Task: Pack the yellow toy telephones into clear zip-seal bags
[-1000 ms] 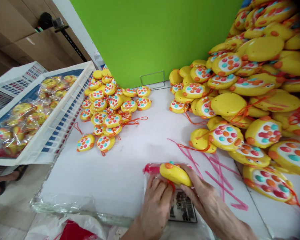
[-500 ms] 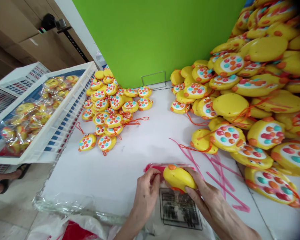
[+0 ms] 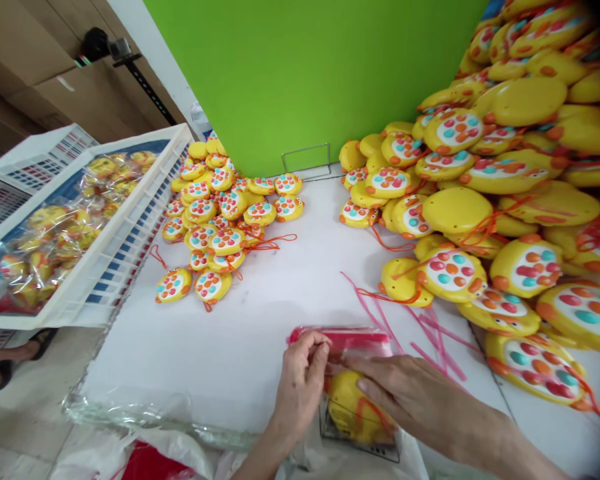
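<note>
A clear plastic bag (image 3: 393, 450) with a black printed panel and a red strip across its top lies at the table's front edge. My left hand (image 3: 298, 380) pinches the bag's edge near the red strip, fingertips together. A yellow duck-shaped toy (image 3: 353, 403) with an orange loop of cord lies over the printed panel and seems to be inside the bag. My right hand (image 3: 415, 387) reaches in from the right and grips the toy's upper side, thumb on top; its other fingertips are partly hidden and blurred.
Similar toys form a small heap (image 3: 223, 207) at the back left and a tall pile (image 3: 460, 207) on the right. Pink strips (image 3: 435, 340) lie beside the bag. A white basket (image 3: 100, 253) holds bagged toys. A green panel (image 3: 320, 73) stands behind.
My right hand has brought the toy down and toward me, from above the bag onto its printed panel. The toy has turned. My left hand stays at the bag's edge.
</note>
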Action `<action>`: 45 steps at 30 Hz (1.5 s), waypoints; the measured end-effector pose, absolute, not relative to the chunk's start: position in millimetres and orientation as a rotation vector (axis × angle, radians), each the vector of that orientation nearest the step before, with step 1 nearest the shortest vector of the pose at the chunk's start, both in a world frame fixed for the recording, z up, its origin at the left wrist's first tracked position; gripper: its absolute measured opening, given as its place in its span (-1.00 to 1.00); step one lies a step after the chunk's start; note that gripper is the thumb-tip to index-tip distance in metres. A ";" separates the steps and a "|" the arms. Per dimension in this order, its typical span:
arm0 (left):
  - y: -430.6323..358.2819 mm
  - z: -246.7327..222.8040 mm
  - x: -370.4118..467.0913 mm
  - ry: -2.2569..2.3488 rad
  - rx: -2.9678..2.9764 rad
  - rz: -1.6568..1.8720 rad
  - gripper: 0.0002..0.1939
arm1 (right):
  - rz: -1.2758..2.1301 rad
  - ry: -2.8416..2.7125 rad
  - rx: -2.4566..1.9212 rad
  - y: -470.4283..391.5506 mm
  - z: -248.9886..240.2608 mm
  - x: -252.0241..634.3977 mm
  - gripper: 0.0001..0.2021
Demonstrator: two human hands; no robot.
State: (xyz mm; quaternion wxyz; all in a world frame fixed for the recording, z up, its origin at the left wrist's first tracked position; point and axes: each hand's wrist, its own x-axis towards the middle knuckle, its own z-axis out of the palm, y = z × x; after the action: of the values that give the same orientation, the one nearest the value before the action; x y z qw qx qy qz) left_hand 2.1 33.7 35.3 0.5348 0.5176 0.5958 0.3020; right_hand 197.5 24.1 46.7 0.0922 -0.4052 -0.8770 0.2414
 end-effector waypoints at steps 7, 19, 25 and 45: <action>29.5 27.6 -0.9 1.344 1.072 0.774 -0.76 | 0.547 -2.460 -1.298 14.0 46.3 169.8 -0.85; 19.7 22.6 -11.0 1.248 0.849 0.763 -0.71 | 0.606 -2.130 -1.324 13.9 38.2 158.0 -0.84; 20.0 27.3 -6.4 1.243 0.942 0.727 -0.74 | 0.527 -2.127 -1.324 26.4 41.1 149.1 -0.79; 18.1 21.7 -14.8 1.330 1.016 0.701 -0.79 | 0.062 -1.882 -1.870 26.4 24.5 267.4 -0.79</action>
State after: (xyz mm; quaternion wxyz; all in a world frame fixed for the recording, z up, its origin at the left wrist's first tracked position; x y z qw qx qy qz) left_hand -14.8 18.1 21.7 0.6160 0.4411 0.5773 0.3045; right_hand 267.4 26.4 24.5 0.2415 -0.6839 -0.6881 0.0226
